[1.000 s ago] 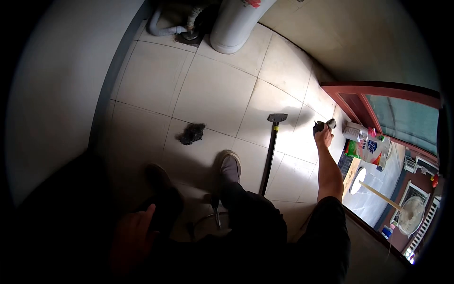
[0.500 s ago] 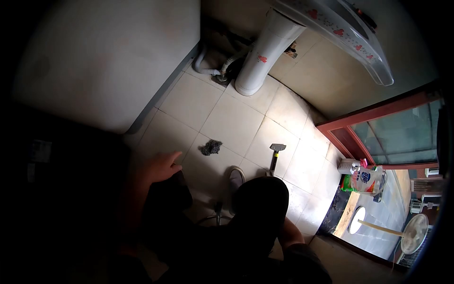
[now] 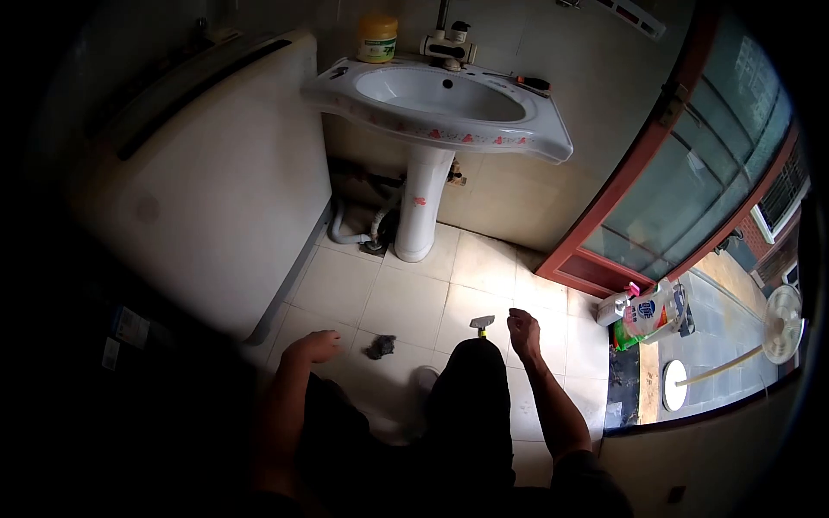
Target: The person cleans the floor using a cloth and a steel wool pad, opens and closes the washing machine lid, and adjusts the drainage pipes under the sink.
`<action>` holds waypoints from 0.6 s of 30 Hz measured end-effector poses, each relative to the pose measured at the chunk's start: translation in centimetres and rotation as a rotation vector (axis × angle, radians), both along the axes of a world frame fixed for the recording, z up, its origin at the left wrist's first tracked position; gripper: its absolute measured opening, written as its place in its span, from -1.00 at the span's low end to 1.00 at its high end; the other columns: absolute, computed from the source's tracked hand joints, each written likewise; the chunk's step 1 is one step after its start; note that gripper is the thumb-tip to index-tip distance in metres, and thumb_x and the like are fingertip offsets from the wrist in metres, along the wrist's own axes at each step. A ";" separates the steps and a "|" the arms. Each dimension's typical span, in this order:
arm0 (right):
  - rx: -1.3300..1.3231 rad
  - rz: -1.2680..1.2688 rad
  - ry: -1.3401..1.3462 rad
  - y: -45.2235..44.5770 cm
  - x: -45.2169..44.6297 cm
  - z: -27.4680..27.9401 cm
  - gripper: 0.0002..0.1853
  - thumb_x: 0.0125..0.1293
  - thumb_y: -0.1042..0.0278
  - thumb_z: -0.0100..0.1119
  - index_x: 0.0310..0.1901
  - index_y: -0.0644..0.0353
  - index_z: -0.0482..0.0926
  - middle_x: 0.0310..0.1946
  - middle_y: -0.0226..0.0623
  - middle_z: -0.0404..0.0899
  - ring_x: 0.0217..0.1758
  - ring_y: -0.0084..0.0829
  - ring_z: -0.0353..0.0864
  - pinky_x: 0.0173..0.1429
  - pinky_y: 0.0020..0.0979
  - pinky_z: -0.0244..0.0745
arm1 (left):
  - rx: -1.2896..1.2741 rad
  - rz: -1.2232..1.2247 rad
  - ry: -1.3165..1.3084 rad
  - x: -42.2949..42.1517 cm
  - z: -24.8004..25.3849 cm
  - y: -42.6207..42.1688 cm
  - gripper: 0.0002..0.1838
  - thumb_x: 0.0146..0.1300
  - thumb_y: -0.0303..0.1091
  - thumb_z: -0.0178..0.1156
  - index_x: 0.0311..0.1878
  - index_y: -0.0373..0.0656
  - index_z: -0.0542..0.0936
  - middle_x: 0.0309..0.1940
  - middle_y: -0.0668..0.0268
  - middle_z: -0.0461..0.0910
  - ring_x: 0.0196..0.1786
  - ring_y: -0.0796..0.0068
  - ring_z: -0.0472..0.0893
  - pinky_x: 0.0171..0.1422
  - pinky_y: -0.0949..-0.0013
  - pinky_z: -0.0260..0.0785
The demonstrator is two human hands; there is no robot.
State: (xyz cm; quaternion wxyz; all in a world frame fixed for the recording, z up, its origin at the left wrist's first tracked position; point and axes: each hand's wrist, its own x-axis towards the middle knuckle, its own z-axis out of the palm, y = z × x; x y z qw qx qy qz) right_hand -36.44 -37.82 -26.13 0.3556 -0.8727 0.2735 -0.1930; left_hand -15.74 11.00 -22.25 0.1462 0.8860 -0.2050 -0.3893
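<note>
My left hand (image 3: 318, 346) hangs over my left knee, its fingers loosely bent and nothing visible in it. A dark tangled scouring pad (image 3: 380, 347) lies on the floor just to its right. My right hand (image 3: 523, 333) is raised beyond my right knee, fingers curled in, with no object showing. Close by on its left is a scraper (image 3: 483, 325) with a wide metal head and a yellow band; my knee hides its lower handle.
Ahead stands a pedestal sink (image 3: 423, 207) with a yellow-lidded tub (image 3: 377, 40) and an orange-and-black handled tool (image 3: 532, 84) on it. A white appliance (image 3: 216, 190) flanks the left. Bottles and a bag (image 3: 649, 312) stand by the red-framed door (image 3: 639, 173); a fan (image 3: 782, 324) is outside.
The view has tilted up, bringing the sink top into sight. My right hand has come up from beside my thigh to near the scraper. My left hand's fingers are less stretched out.
</note>
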 end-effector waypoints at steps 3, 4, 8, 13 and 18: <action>0.113 0.083 -0.157 2.8 3.0 8.8 -0.68 0.42 0.41 0.26 0.10 0.42 0.68 -0.12 -0.09 0.79 -0.03 -0.41 0.76 0.10 -0.39 0.64 | 0.075 -0.014 0.071 1.0 -1.3 -0.1 -0.33 0.48 0.07 0.14 0.52 -0.09 0.43 0.50 0.08 0.45 0.49 0.02 0.46 0.55 0.07 0.33; 0.146 0.165 -0.245 3.1 4.3 9.6 -0.69 0.47 0.40 0.26 0.14 0.38 0.67 -0.03 -0.03 0.79 0.01 -0.33 0.79 0.12 -0.37 0.65 | 0.073 -0.021 0.056 0.6 -0.8 -0.4 -0.33 0.48 0.07 0.14 0.52 -0.09 0.43 0.50 0.08 0.45 0.49 0.02 0.46 0.55 0.07 0.33; 0.238 0.376 -0.229 10.6 7.8 17.2 -0.70 0.48 0.43 0.25 0.18 0.32 0.65 0.01 -0.11 0.77 0.00 -0.34 0.78 0.06 -0.33 0.66 | 0.076 -0.021 0.099 0.2 0.4 -1.1 -0.33 0.49 0.07 0.12 0.53 -0.12 0.43 0.48 0.08 0.47 0.43 0.05 0.51 0.52 0.08 0.36; 0.005 0.954 0.186 15.0 12.2 13.1 -0.70 0.44 0.30 0.21 0.14 0.13 0.68 -0.02 -0.04 0.75 0.00 -0.01 0.75 0.15 -0.11 0.63 | 0.015 0.049 0.291 3.1 -3.3 -0.3 -0.28 0.47 -0.06 0.17 0.58 -0.21 0.31 0.05 0.14 0.72 -0.06 0.37 0.73 0.01 0.25 0.59; -0.181 0.964 0.515 12.9 16.9 11.8 -0.62 0.43 0.26 0.22 0.22 0.12 0.65 0.02 -0.06 0.74 0.13 0.00 0.70 0.25 -0.08 0.59 | -0.253 0.339 0.379 8.2 -8.5 1.1 -0.39 0.42 -0.24 0.25 0.47 -0.29 0.46 -0.07 0.11 0.74 -0.24 0.41 0.74 -0.20 0.35 0.61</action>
